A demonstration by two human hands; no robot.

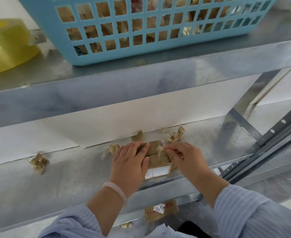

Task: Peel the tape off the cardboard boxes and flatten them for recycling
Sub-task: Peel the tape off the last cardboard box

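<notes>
A small brown cardboard box [155,156] with a white label on its near side sits on the lower metal shelf [64,177]. My left hand [130,162] lies flat on the box's left half, fingers straight, pressing it down. My right hand [184,157] is at the box's right edge and pinches a strip of clear tape [160,150] lifted off the top flaps. The left part of the box is hidden under my left hand.
Crumpled tape scraps [39,162] lie along the shelf's back, with more tape scraps [175,134] behind the box. A blue basket [141,30] of scraps and a yellow tape roll [5,45] stand on the upper shelf. A labelled cardboard piece [160,210] lies below.
</notes>
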